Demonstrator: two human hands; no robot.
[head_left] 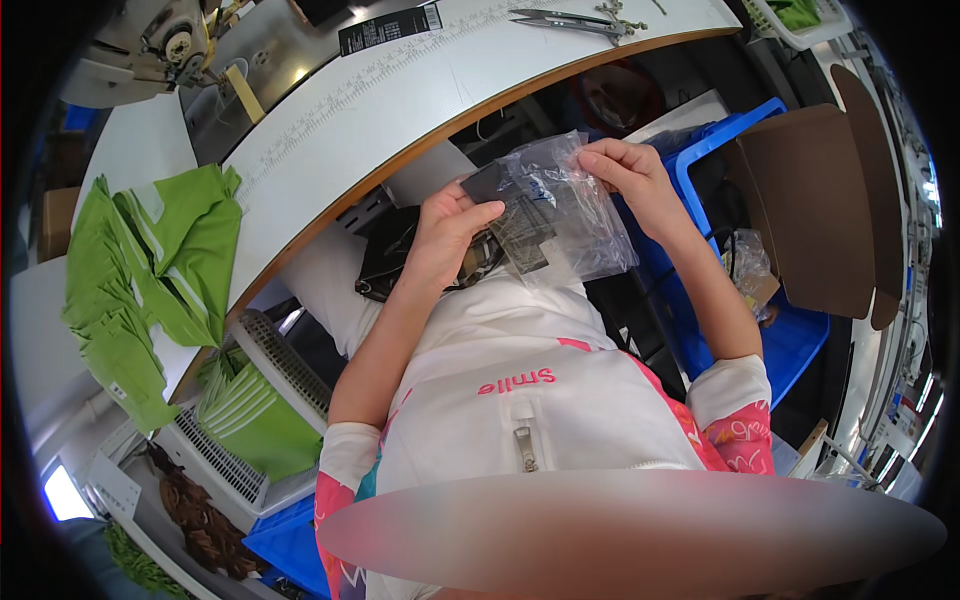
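Above my lap, a clear plastic bag (pixel 600 240) is stretched between my two hands. My right hand (pixel 632 180) pinches its upper right edge between thumb and fingers. My left hand (pixel 445 232) grips the bag's left side along with dark flat pieces (pixel 487 184) that look like cards or labels. Through or against the film, more dark printed pieces (pixel 522 222) show; whether all of them lie inside the bag, I cannot tell. Just behind my left hand, a dark pouch or bag (pixel 383 258) rests on my lap.
The white table (pixel 400 95) curves ahead, bearing a sewing machine (pixel 180 50), thread snips (pixel 570 22) and a black label (pixel 390 30). Green fabric pieces (pixel 165 265) hang over its left end, above a white basket (pixel 255 350). At right stand a blue crate (pixel 805 345) and an open cardboard box (pixel 800 200).
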